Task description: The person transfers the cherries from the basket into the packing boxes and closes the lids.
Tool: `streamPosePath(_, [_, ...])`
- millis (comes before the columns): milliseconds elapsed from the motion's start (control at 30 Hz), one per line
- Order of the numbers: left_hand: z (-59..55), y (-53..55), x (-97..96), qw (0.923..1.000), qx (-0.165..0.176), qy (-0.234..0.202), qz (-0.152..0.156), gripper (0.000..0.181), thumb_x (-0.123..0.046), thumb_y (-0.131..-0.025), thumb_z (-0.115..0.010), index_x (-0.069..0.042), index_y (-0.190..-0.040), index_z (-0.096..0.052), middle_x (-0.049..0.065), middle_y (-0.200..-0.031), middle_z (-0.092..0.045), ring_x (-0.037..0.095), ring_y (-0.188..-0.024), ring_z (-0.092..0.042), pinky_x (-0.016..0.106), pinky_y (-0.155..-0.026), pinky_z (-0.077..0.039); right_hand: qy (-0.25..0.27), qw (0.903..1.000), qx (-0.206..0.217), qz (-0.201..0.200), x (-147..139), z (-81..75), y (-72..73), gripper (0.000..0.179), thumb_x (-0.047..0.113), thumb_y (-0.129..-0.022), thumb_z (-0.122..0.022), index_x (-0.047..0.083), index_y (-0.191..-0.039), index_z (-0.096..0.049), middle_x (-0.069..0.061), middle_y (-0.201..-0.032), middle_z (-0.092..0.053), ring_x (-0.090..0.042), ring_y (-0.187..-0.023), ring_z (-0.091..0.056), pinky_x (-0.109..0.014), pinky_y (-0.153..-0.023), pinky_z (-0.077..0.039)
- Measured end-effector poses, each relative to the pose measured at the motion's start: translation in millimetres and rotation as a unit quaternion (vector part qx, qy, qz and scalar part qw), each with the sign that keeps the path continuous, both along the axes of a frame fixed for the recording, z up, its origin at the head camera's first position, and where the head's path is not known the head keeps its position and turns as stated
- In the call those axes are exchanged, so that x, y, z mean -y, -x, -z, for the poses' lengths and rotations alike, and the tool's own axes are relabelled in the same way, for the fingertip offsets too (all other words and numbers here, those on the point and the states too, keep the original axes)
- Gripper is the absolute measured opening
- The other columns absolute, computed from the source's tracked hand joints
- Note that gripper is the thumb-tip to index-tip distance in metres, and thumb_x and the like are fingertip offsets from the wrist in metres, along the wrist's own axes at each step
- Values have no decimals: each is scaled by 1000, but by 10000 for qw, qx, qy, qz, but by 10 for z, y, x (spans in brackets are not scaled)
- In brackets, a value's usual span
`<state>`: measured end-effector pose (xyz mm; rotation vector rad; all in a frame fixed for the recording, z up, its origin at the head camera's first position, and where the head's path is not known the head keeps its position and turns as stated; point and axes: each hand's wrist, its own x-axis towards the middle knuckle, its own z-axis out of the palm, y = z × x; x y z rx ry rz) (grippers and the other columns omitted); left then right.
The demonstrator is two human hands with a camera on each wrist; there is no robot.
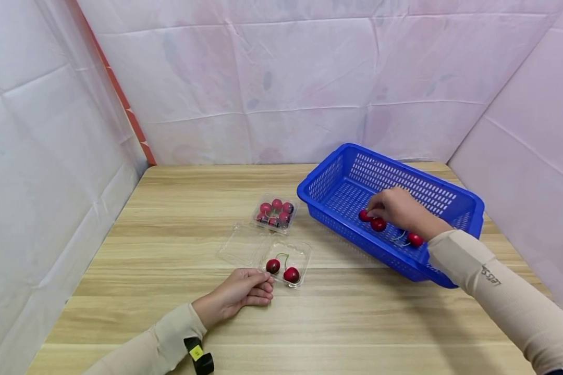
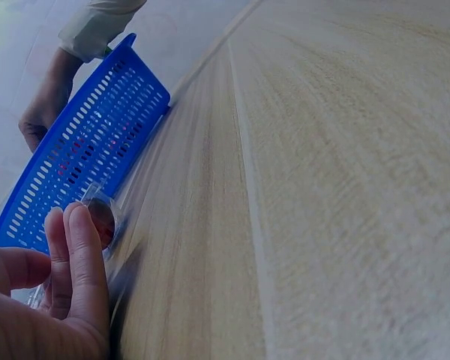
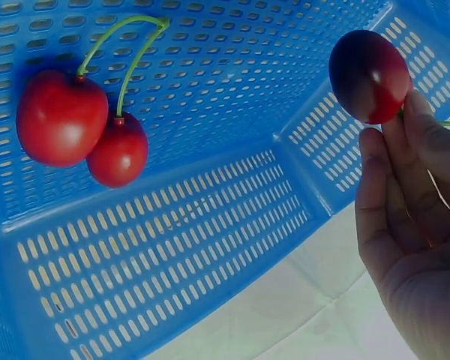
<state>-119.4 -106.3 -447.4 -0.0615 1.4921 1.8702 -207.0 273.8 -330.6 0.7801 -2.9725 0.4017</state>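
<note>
My right hand (image 1: 396, 208) reaches into the blue plastic basket (image 1: 338, 221) and pinches cherries at its fingertips. Two red cherries show there in the head view, the nearer one a round cherry (image 1: 378, 224); in the right wrist view a dark red cherry (image 3: 370, 76) sits at the fingertips. A pair of cherries joined by green stems, one a large cherry (image 3: 62, 118), lies in the basket. My left hand (image 1: 241, 291) rests on the table and holds the near-left edge of an open clear plastic box (image 1: 302, 255) between thumb and fingers. Two stemmed cherries (image 1: 291, 275) lie in that box.
Behind the open box stands another clear box (image 1: 288, 227) filled with several cherries. The open box's transparent lid (image 1: 241, 242) lies flat to its left. Pale patterned cloth (image 1: 262, 78) hangs along the back and both sides of the wooden table (image 1: 169, 224).
</note>
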Motion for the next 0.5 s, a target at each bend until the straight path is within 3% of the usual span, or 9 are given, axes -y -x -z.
streamPosePath(300, [-2, 0, 2, 10000, -9, -4, 1, 23, -15, -98, -51, 6, -105, -61, 2, -78, -66, 11, -70, -68, 26, -72, -60, 171, 9984, -445, 309, 2, -29, -26, 5, 0, -80, -74, 3, -85, -75, -8, -80, -72, -19, -71, -67, -41, -65, -59])
streamPosePath(500, [-10, -1, 5, 10000, -27, 1, 6, 22, -15, -98, -51, 5, -103, -62, 2, -78, -66, 11, -71, -67, 27, -72, -60, 285, 9980, -528, 183, 1, -67, -59, 5, 0, -80, -74, 2, -85, -74, -9, -80, -72, -19, -69, -67, -41, -64, -59])
